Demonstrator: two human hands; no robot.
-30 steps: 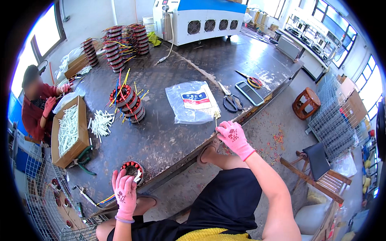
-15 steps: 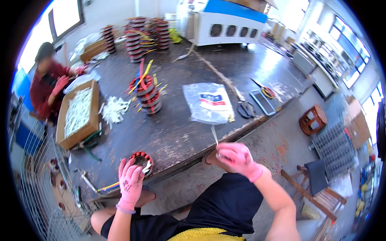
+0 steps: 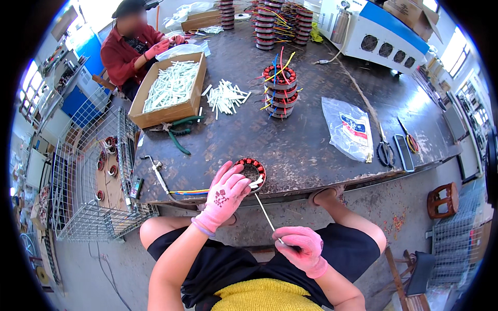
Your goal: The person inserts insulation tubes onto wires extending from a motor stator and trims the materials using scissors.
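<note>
A motor stator [image 3: 261, 168], a ring with red windings, sits at the near table edge with blue, yellow and red wires trailing left. My left hand [image 3: 223, 199], in a pink glove, closes on its left side, partly covering it. White pieces show at the ring's lower right. My right hand [image 3: 302, 249], also pink-gloved, is pinched on a thin pale strip [image 3: 265, 213] in front of the table edge. The strip's upper end points toward the ring's lower rim; I cannot tell whether they touch.
A carton of white sticks [image 3: 136, 117], green-handled pliers [image 3: 180, 132] and a soldering-iron-like tool [image 3: 158, 175] lie left. Stacked stators [image 3: 281, 96] stand behind. To the right are a plastic bag [image 3: 346, 129], scissors [image 3: 385, 151] and a phone [image 3: 403, 153]. A co-worker [image 3: 127, 49] sits far left.
My right hand has brought the strip from the right, away from the plastic bag, to the stator. My left hand stays at the stator. The view has swung left.
</note>
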